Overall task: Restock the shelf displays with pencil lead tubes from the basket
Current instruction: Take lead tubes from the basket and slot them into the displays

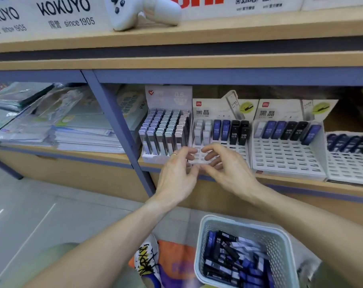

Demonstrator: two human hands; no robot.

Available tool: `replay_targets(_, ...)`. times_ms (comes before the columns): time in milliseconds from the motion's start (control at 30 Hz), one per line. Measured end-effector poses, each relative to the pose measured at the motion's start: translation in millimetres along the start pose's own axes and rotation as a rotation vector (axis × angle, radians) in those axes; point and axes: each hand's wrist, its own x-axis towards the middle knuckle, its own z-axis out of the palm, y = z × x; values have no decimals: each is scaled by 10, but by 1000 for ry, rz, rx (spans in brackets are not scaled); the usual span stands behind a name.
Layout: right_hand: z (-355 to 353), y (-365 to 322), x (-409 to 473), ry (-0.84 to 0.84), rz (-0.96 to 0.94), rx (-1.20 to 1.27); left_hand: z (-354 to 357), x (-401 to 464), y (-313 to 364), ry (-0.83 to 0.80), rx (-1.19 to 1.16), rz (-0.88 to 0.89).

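Lead tubes: most of your stock lay loose in the basket [280, 242] on the floor, below the middle display tray [245, 154]; blue, black and pale tubes [228, 258] were jumbled together there.
Middle display tray: only its back rows were filled, pale tubes on its left side, then blue, then black; the front slots stood bare.
Left hand [176, 173]: you held it in front of the tray's near left corner, fingers loosely curled. Whether a tube sat in them, I cannot tell.
Right hand [224, 165]: it met your left, fingertips almost touching, over the tray's front edge. Its grip was equally unclear.
Neighbours: left of the tray stood a fully stocked box of pale tubes [166, 129]; right of it another tray [288, 156], also filled only at the back.
Doing it well: you probably needed to match colour to column, seat each tube upright and label forward, and fill from the back.
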Motion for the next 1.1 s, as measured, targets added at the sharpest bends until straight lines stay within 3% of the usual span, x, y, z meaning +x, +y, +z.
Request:
replay_targets(100, -58, 266, -370, -117, 130, -53, 262, -175, -75, -227, 104, 110)
replay_targets(233, 45, 757, -960, -392, 368, -148, 731, -516, -316, -670, 329, 205)
replay_targets(367, 301, 1211, -1525, -657, 559, -217, 1206, -765, -610, -948, 487, 167)
replay_targets(533, 621, 1680, -1991, -746, 696, -227, 1786, -1034, -760, -1002, 469, 43)
replay_targets(667, 729, 1959, -2118, -842, 677, -312, 2246, -1290, -839, -1024, 390, 8)
replay_targets(833, 824, 2184, -2061, -808, 716, -314, 2617, -1346, -856, -989, 368, 14)
replay_targets(1100, 1118, 2356, -2118, -433, 740, -245, 2955, -1353, -923, -752, 307, -122)
